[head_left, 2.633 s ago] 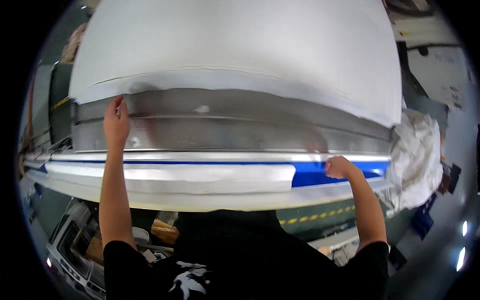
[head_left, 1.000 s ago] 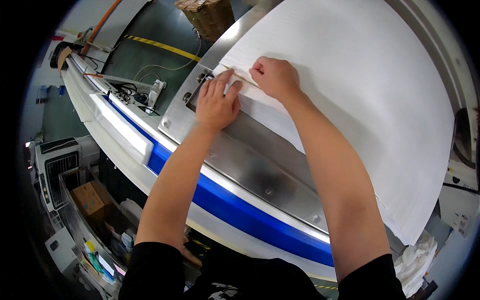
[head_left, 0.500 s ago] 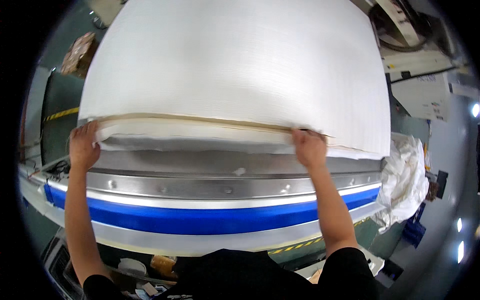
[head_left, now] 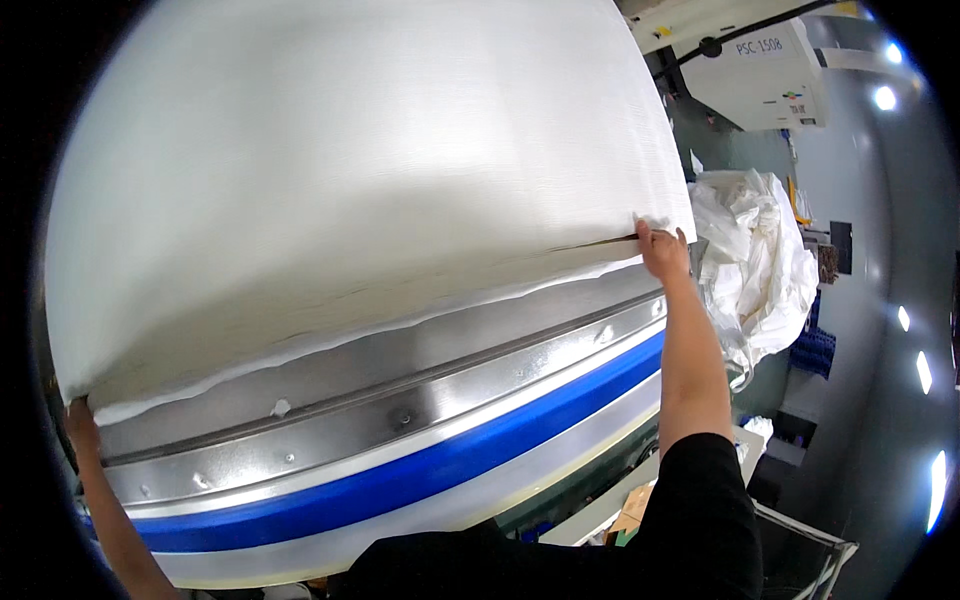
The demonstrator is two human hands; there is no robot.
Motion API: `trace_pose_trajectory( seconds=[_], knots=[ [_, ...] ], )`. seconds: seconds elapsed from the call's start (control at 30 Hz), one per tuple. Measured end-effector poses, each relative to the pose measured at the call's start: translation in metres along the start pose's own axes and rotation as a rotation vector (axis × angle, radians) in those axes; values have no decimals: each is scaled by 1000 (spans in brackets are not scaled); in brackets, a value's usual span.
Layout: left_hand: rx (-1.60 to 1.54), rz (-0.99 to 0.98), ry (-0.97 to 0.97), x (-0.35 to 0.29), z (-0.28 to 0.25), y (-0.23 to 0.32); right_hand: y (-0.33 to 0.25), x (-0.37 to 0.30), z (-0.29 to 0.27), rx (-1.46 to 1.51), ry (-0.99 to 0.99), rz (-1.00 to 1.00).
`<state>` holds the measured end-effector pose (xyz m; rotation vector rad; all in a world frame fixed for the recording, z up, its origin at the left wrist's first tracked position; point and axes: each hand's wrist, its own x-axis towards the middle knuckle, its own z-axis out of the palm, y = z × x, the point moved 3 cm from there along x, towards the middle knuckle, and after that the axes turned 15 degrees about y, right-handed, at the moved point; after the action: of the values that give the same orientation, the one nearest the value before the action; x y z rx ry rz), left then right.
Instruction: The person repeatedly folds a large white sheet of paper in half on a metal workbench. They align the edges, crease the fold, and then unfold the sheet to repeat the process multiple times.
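A broad white sheet [head_left: 360, 150], with a fine ribbed surface and thin layers showing along its near edge, covers the metal table. At its near left corner, my left hand [head_left: 84, 428] grips the edge, its fingers partly hidden. My right hand [head_left: 665, 254] is closed on the near right edge with the thumb up, beside a narrow dark gap between the layers. Both arms are stretched wide apart. Below the sheet's edge runs a bare strip of the metal table [head_left: 480, 335].
A blue band [head_left: 430, 445] runs along the table's front. Crumpled white plastic sheeting [head_left: 760, 260] hangs off to the right. Farther back stands a white machine cabinet [head_left: 755, 75]. A small whitish scrap [head_left: 281, 407] lies on the metal.
My view has swung to the right. My right hand has moved outward to the sheet's right corner. The fold along the near edge now lies flatter, and the long gap has mostly closed.
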<state>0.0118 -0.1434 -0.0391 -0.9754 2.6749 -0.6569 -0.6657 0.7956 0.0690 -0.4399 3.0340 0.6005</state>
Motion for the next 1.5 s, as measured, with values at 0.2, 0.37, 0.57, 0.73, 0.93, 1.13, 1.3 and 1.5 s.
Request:
trace_pose_trajectory(
  seconds=[0.2,0.37,0.57,0.73,0.93,1.13,1.3,1.5],
  knots=[
    [57,267,124,6,7,-30,102,26,42,-54,-185,-96],
    [288,94,-285,-9,-19,-12,71,26,35,-252,-153,-33],
    [280,207,-24,-30,-129,-43,89,34,19,-93,-88,-61],
    [97,27,-20,-20,-178,8,174,19,-18,-38,47,-134],
    [78,75,-171,-69,-250,1,187,-34,-65,-40,22,-191],
    [162,233,-410,-166,-200,-10,196,-109,-21,-183,-152,-287],
    [271,321,-720,-224,-169,21,187,-155,5,-267,-329,-402],
    [400,420,-901,-232,-140,53,178,-188,37,-414,-497,-491]
  ],
)
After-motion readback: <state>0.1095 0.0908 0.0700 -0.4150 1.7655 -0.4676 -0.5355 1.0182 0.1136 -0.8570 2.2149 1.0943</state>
